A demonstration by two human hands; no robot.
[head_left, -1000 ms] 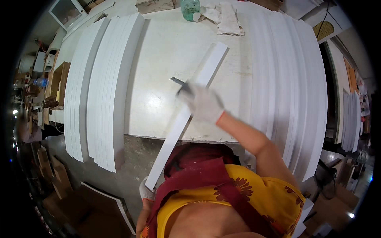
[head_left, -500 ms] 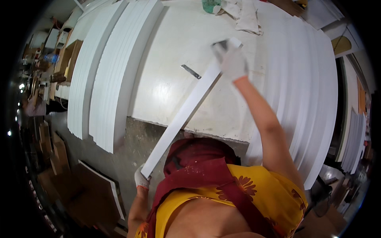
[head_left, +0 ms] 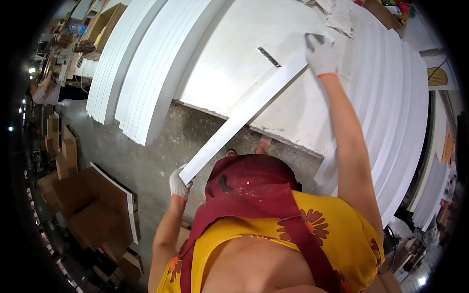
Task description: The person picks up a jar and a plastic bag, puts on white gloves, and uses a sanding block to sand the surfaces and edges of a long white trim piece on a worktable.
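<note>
Clock directions run from the middle of the head view. At 8 o'clock the gloved left hand (head_left: 179, 182) is closed round the near end of a long white strip (head_left: 244, 116), gripping it from the side and below. The strip slants from there up toward between 1 and 2 o'clock, its far stretch over the white table (head_left: 220, 63), its near stretch jutting past the table's edge. Between 1 and 2 o'clock the gloved right hand (head_left: 322, 56) is partly closed, fingers curled over a dark grey block (head_left: 318, 37) at the strip's far part. A flat dark tool (head_left: 268, 57) lies near the strip, between 12 and 1 o'clock.

The right hand covers part of the strip and most of the block, so its underside and exact contact cannot be told. The left fingers beneath the strip are mostly hidden. The white cloth (head_left: 338, 18) at 1 o'clock and the stacked boards (head_left: 168, 68) at 10 o'clock are cut off above.
</note>
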